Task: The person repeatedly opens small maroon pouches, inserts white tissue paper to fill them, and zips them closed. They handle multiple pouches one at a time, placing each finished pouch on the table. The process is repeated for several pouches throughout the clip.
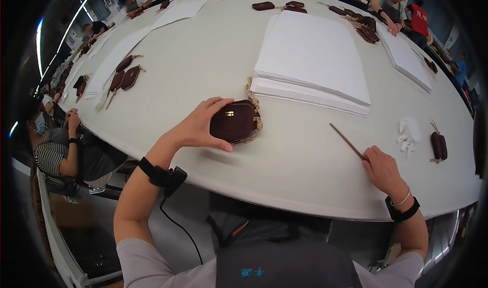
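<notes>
My left hand [195, 126] grips a small dark burgundy pouch [234, 123] by its left side, thumb along the near edge and fingers over the far edge. Gold marking shows on the pouch's face, and a beige braided cord [255, 105] runs along its right side. Off to the right, my right hand [380, 168] is closed around a thin brown stick [346, 140], which points up and left over the white table [300, 171]. What the right palm covers is hidden.
Beyond the pouch lies a thick stack of white sheets [312, 59]. On the right are a crumpled white glove [408, 134] and two burgundy pouches [438, 145]. More pouches [130, 77] lie far left. Several people sit around the table, one close by on the left [56, 148].
</notes>
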The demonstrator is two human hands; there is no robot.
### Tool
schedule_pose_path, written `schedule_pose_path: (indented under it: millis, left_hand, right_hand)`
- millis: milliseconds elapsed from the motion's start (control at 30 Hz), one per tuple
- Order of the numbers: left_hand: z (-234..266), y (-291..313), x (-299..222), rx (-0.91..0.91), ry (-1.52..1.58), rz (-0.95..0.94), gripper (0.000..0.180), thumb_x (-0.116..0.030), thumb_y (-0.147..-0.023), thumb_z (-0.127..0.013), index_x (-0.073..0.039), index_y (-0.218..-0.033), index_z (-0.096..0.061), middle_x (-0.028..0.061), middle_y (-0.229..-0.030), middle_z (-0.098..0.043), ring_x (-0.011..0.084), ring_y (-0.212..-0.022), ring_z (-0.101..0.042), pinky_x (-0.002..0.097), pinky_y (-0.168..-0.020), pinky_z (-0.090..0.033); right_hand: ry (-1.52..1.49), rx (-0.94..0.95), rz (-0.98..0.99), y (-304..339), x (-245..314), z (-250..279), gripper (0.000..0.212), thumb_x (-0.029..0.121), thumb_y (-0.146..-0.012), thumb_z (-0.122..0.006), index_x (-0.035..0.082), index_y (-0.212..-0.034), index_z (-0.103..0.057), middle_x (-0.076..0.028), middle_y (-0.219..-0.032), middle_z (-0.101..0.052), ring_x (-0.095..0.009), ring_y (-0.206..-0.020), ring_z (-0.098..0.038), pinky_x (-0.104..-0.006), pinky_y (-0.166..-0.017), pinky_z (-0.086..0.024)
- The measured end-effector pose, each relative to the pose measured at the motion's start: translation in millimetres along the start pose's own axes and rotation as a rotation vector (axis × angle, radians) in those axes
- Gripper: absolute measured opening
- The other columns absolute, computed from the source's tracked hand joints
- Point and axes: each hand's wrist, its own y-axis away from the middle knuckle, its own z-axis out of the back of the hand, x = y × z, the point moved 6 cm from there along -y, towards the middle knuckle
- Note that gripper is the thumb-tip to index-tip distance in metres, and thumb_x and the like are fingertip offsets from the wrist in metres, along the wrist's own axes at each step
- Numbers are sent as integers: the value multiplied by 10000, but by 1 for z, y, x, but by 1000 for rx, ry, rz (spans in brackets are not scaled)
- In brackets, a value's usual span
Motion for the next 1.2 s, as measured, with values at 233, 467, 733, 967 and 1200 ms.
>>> schedule_pose_path:
  millis: [233, 467, 733, 967, 1200]
  left_hand:
    - [9, 0, 1, -168, 147, 85, 943, -416, -531, -955, -54, -1292, -532, 117, -1279, -525, 315, -1196, -547, 413, -1018, -479]
    - [12, 18, -46, -393, -153, -190, 521, -110, -620, -908, -71, -1063, -637, 93, -1152, -561, 238, -1000, -611, 339, -785, -558]
    - [-26, 29, -131, -350, 338, -372, 247, 58, -686, -803, -61, -884, -716, 82, -1009, -581, 204, -884, -614, 287, -641, -575]
    - [-50, 46, -159, -558, 226, -625, 293, 38, -590, -769, -51, -852, -669, 89, -991, -572, 311, -998, -610, 390, -778, -547]
    - [-59, 48, -166, -518, -122, -680, 237, -112, -669, -709, -62, -900, -686, 48, -1000, -643, 215, -879, -621, 319, -689, -516]
  right_hand:
    - [204, -99, -355, 52, -191, -4, 156, 86, -894, -639, 43, -994, -528, -150, -933, -611, -390, -809, -621, -475, -717, -502]
    - [-268, -183, -170, 26, -21, 62, 492, 85, -839, -730, 56, -1303, -570, -141, -1169, -653, -287, -970, -643, -365, -793, -530]
    - [-490, -403, 471, 9, 166, 66, 432, 94, -725, -790, 17, -1131, -666, -138, -1141, -632, -303, -959, -631, -356, -783, -541]
    - [-350, -414, 460, 0, 176, 27, 282, -1, -696, -723, 4, -969, -653, -57, -846, -607, -217, -717, -567, -346, -599, -476]
    - [-196, -456, 449, 1, 174, 35, 235, -20, -704, -709, -4, -928, -641, -105, -886, -640, -259, -775, -626, -343, -652, -523]
